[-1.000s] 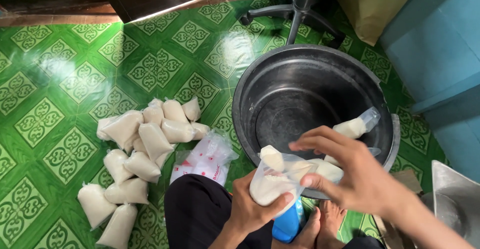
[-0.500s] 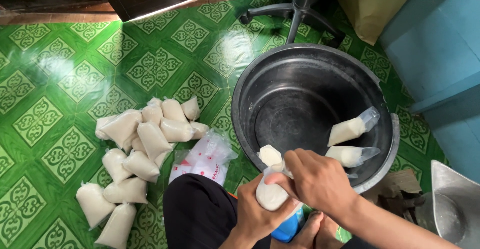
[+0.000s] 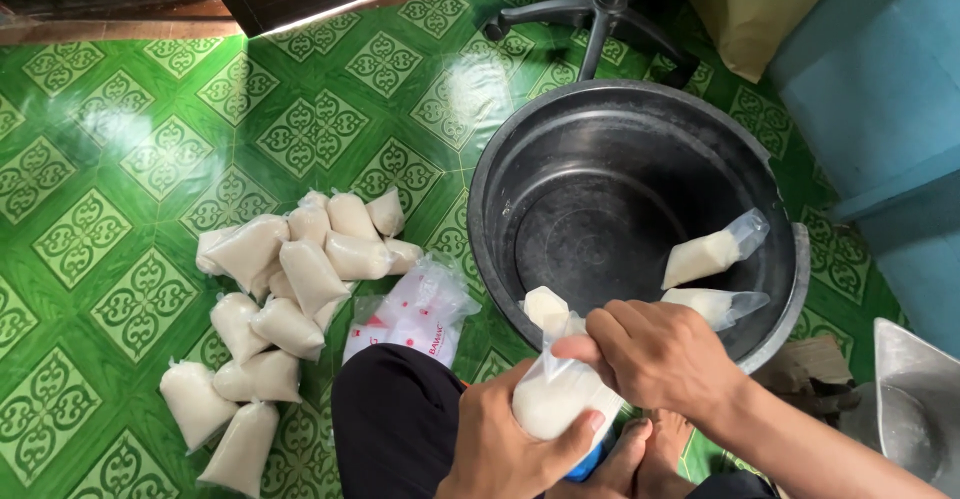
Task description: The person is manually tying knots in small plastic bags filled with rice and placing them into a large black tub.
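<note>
My left hand (image 3: 515, 449) cups the bottom of a small clear plastic bag (image 3: 555, 399) filled with white liquid. My right hand (image 3: 655, 354) pinches the bag's neck just above the filling, fingers closed around it. Both hands are over my lap, at the near rim of a large dark metal basin (image 3: 500, 189). Two open filled bags (image 3: 712, 254) (image 3: 715, 304) lean inside the basin at its right wall, and a third bag top (image 3: 546, 309) pokes up beside my right hand.
A pile of several tied white bags (image 3: 285, 289) lies on the green patterned tile floor to the left. A packet of empty plastic bags (image 3: 415, 314) rests by my knee. An office chair base (image 3: 600, 9) and a blue cabinet (image 3: 880, 89) stand behind and right.
My right hand has closed down from open above the bag onto its neck, and the bag now sits lower in my left hand.
</note>
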